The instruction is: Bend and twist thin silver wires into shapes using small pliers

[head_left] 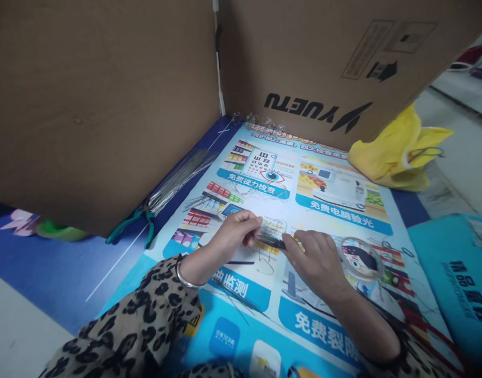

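Note:
My left hand (241, 229) is closed in a pinch at the tip of a pair of dark-jawed pliers (270, 242). A thin wire (267, 269) curves just below the fingers and seems to run up into that pinch; its held end is hidden. My right hand (313, 261) is wrapped round the pliers, covering most of their handles, with the jaws pointing left. Several loose wires (238, 296) lie on the printed poster (209, 336) under my hands. Bent wire pieces (244, 190) are scattered farther up.
Cardboard panels (107, 105) stand at the back and left. Beside them lie a wire bundle (181, 181) and green-handled pliers (136, 220). A clear tape roll (376, 257), a yellow bag (394, 152) and a turquoise box (433, 262) are on the right.

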{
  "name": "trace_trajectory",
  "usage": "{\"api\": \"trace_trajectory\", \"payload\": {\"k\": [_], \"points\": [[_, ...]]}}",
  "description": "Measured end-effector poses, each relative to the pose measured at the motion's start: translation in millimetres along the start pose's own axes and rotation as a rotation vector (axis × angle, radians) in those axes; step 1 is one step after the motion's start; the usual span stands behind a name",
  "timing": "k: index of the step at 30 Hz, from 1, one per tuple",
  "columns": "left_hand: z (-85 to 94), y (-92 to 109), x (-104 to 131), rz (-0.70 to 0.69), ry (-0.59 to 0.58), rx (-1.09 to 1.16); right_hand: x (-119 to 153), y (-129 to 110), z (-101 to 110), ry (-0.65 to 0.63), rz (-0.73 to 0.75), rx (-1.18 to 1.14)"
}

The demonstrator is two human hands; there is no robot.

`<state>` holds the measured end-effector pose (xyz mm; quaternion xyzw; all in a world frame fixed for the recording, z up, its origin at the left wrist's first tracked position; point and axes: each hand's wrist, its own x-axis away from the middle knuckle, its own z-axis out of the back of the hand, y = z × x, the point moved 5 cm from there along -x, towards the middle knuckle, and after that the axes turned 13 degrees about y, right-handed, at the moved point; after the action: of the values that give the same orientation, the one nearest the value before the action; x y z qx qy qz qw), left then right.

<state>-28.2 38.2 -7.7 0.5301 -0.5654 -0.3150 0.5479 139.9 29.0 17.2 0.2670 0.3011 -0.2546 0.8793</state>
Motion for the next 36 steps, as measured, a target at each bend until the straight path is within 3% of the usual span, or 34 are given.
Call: {"api": "trace_trajectory", "payload": {"k": [36], "points": [[-0.7,1.2,0.0,0.008,0.044,-0.051,-0.8,1.4,-0.2,-0.021,-0.02,-0.018]]}}
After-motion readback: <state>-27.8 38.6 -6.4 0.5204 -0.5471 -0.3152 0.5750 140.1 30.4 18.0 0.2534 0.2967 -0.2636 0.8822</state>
